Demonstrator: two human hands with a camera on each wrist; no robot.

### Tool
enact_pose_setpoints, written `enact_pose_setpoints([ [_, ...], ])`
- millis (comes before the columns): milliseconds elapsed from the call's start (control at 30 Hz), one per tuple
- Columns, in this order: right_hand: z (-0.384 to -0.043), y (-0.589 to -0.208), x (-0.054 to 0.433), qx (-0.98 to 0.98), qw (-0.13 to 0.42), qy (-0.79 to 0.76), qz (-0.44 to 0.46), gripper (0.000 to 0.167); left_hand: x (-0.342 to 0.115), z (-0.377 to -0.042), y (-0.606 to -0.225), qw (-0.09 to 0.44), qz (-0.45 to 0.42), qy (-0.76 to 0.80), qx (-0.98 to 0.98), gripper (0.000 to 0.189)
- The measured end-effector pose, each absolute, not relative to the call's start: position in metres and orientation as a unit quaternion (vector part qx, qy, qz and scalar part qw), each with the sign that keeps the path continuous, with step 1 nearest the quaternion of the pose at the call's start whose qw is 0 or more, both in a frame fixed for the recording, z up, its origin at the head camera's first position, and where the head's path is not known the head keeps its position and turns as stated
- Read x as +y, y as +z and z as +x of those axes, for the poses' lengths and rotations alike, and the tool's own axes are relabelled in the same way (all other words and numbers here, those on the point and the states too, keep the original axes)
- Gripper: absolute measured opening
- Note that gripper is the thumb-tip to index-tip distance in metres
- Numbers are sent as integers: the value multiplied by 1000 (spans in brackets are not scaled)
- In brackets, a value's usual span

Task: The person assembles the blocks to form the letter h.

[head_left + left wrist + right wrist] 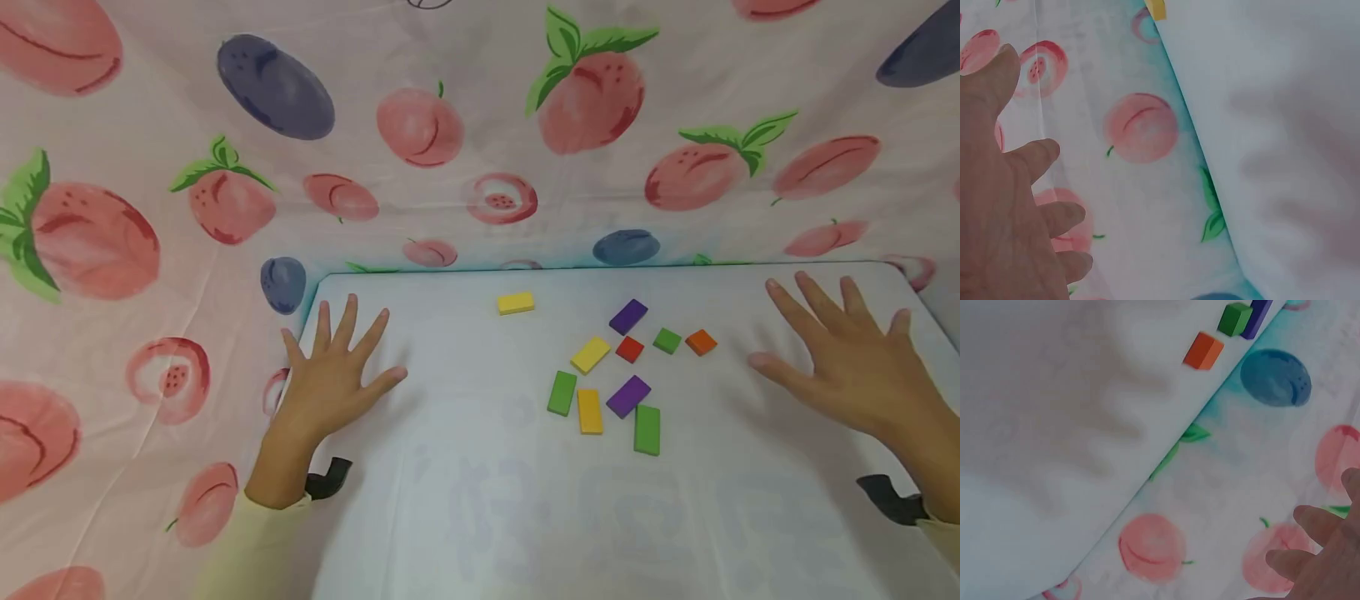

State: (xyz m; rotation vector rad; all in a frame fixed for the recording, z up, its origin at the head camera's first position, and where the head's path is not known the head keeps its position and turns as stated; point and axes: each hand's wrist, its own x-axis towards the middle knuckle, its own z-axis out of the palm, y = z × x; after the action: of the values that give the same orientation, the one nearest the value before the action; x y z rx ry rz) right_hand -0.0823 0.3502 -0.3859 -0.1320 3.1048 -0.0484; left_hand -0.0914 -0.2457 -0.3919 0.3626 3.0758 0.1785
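Note:
My left hand [327, 385] hovers over the left edge of the white table, fingers spread and holding nothing. On the right, my right hand [855, 362] is likewise spread with nothing in it. Between them lie several small coloured blocks. Nearest the right hand is an orange block [701, 342], beside a small green block [667, 340] and a red block [630, 349]. Purple blocks [628, 397], yellow blocks [590, 355], a yellow-orange block [590, 412] and longer green blocks [647, 430] lie around them. One yellow block [516, 303] sits apart near the back edge.
The white tabletop [450, 500] has rounded back corners. A fruit-print cloth [360, 75] hangs behind it and along its left side. Black straps [328, 479] show at both wrists.

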Motion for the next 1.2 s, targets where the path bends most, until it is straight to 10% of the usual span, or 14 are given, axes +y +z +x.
enact_pose_setpoints([
  [667,-110,-399,274,989,69,-66,-116,93,-155,-132,-419,-24,163,169,972,55],
  [1200,-139,-427,221,974,107,-146,-136,76,-107,-190,-448,46,74,291,953,44],
])
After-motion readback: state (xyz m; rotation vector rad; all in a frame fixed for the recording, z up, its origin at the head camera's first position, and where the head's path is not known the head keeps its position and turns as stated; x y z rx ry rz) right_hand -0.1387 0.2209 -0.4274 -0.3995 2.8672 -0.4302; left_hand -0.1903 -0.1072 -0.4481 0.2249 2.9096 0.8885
